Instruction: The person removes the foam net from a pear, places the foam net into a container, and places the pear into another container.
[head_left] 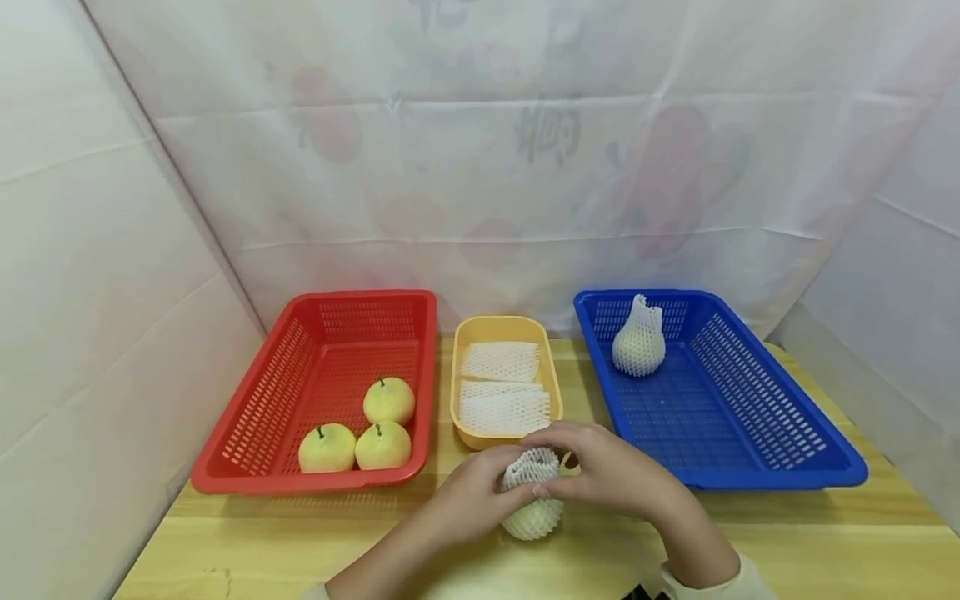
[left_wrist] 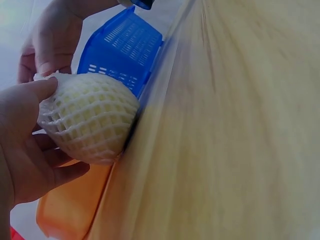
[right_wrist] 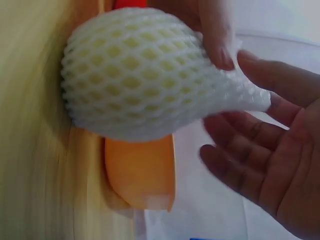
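Note:
Near the table's front edge stands a yellow pear in a white foam net [head_left: 534, 522], its round bottom down on the wood. My left hand [head_left: 468, 496] holds it from the left, thumb across the front of the net and fingers behind, as the left wrist view shows. At the net's gathered upper end, my right hand [head_left: 611, 471] pinches the foam between thumb and fingers. The right wrist view shows the foam net [right_wrist: 135, 75] stretched over the fruit and narrowing to a neck by the right hand [right_wrist: 295, 155].
On the left, a red basket [head_left: 255, 392] contains three bare pears [head_left: 388, 402]. Flat foam nets [head_left: 502, 408] lie in a yellow tray [head_left: 459, 367] just beyond my hands. The blue basket [head_left: 750, 467] on the right has one netted pear [head_left: 639, 346]. Cloth walls [head_left: 480, 167] surround the table.

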